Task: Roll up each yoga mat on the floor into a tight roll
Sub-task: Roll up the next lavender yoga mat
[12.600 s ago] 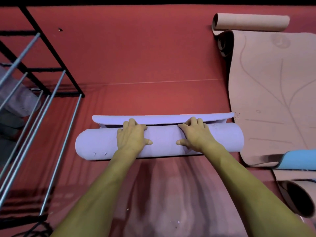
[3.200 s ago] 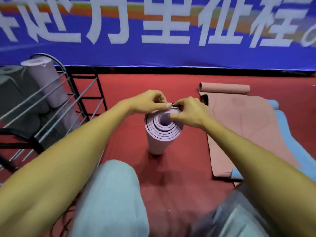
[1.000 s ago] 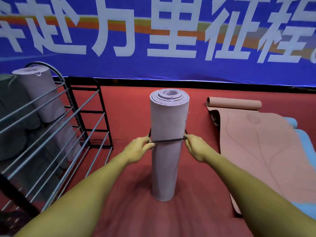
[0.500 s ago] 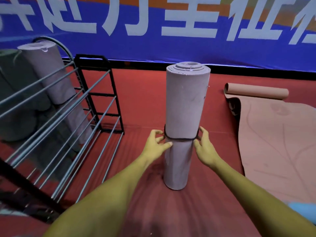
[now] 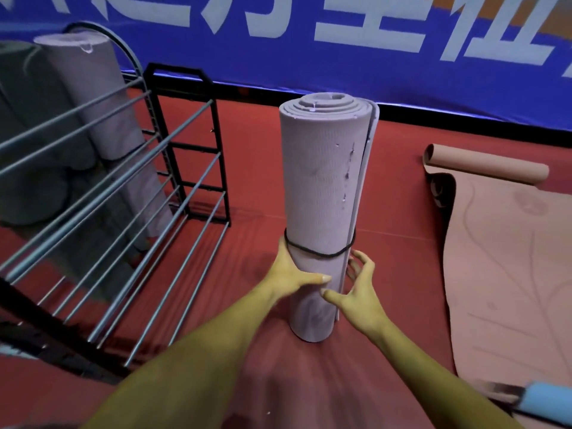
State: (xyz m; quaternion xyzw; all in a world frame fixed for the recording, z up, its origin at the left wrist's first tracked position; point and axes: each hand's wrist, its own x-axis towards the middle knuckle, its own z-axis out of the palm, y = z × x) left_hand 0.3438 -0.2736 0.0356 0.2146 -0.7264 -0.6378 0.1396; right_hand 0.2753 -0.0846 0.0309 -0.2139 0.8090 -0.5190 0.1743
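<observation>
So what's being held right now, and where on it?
The left hand grips the upright purple roll low down, just under its black band. The right hand is spread beside it, holding nothing.

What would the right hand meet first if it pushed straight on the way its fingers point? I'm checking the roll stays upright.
Probably the purple mat roll; the right hand sits spread just beside it.

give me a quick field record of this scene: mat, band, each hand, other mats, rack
mat: purple mat rolled, standing upright on the red floor
band: black band around its lower part
left hand: left hand grips the roll below the band
right hand: right hand open beside the roll, fingers spread
other mats: pink mat mostly unrolled at right; blue mat partly visible
rack: metal rack at left, grey rolled mats behind it
</observation>
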